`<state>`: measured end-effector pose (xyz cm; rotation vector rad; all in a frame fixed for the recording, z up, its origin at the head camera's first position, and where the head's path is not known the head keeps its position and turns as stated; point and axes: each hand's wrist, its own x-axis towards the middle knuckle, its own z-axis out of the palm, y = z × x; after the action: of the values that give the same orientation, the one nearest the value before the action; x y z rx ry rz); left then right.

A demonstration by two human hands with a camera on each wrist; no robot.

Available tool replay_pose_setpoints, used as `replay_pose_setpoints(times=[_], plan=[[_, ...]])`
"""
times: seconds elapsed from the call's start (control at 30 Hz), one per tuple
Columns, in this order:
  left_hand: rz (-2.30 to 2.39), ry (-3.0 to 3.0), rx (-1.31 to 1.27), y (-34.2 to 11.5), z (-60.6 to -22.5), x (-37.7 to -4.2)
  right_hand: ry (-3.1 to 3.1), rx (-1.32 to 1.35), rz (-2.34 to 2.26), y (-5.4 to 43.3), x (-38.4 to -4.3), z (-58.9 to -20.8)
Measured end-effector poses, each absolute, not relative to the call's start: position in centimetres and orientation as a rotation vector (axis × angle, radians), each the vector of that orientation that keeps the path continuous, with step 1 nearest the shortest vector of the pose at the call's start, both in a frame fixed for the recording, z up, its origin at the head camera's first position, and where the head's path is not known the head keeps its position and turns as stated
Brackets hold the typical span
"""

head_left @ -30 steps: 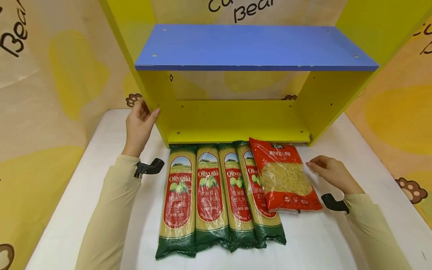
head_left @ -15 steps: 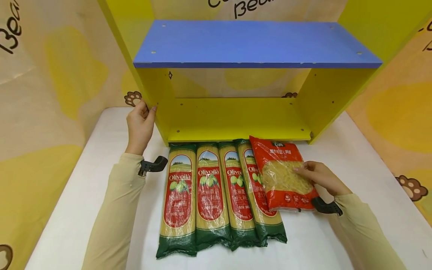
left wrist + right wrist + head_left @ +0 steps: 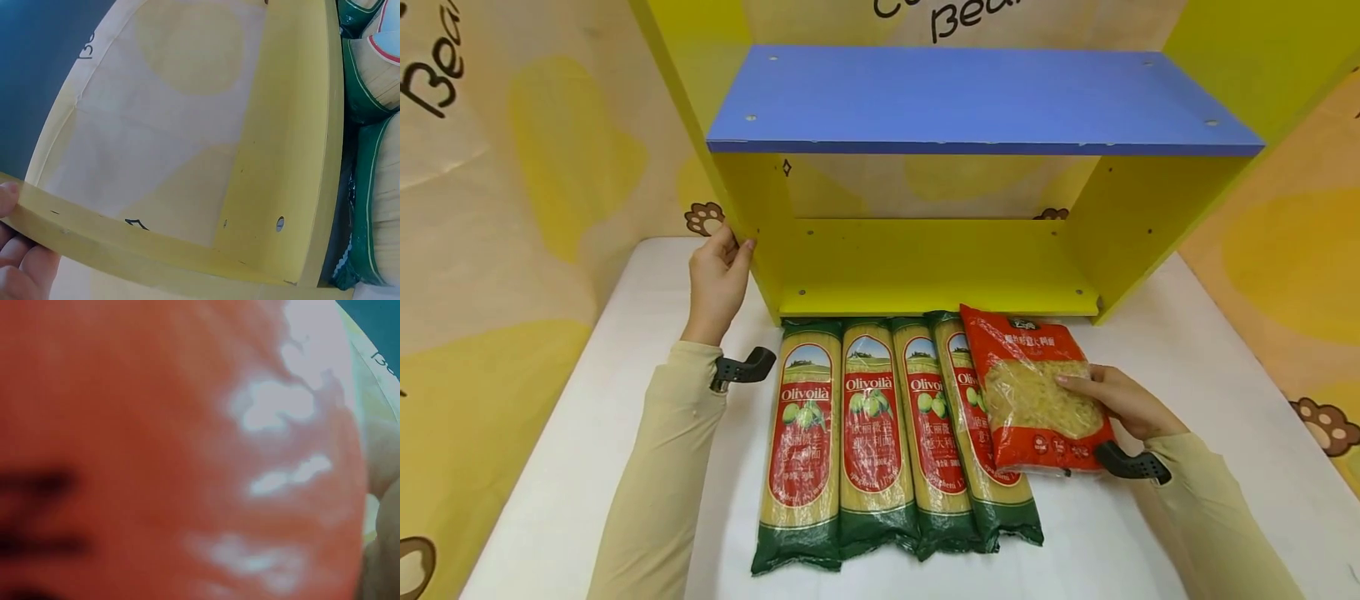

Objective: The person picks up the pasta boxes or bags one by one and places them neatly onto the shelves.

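Observation:
My left hand (image 3: 718,279) grips the front edge of the left side panel of a yellow shelf unit (image 3: 940,267); in the left wrist view its thumb and curled fingers (image 3: 31,269) lie on either side of that panel. My right hand (image 3: 1131,400) holds a red bag of pasta (image 3: 1037,396) by its right edge, thumb on top, fingers hidden beneath. The bag, with a clear window of short pasta, overlaps the rightmost of several spaghetti packs (image 3: 805,442) with green ends. In the right wrist view the red bag (image 3: 156,437) fills most of the frame, blurred.
A blue shelf board (image 3: 985,100) spans the unit above its yellow bottom board. The spaghetti packs lie side by side on the white table (image 3: 647,333), their far ends against the unit's front edge. A patterned cloth (image 3: 550,167) hangs behind and at both sides.
My right hand has moved left from beside the red pasta bag and taken hold of its right edge. The left hand's fingers have closed more firmly on the side panel.

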<state>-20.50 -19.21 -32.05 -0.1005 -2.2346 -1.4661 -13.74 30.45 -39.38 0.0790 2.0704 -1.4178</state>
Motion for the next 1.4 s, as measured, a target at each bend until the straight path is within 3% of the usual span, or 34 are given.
replay_pose_setpoints(times=[1.4], plan=[[-1.336,-2.218,-0.102,-18.9,-32.6,-20.5,2.424,0.042,-1.648,27.5,-11.1,-36.8]])
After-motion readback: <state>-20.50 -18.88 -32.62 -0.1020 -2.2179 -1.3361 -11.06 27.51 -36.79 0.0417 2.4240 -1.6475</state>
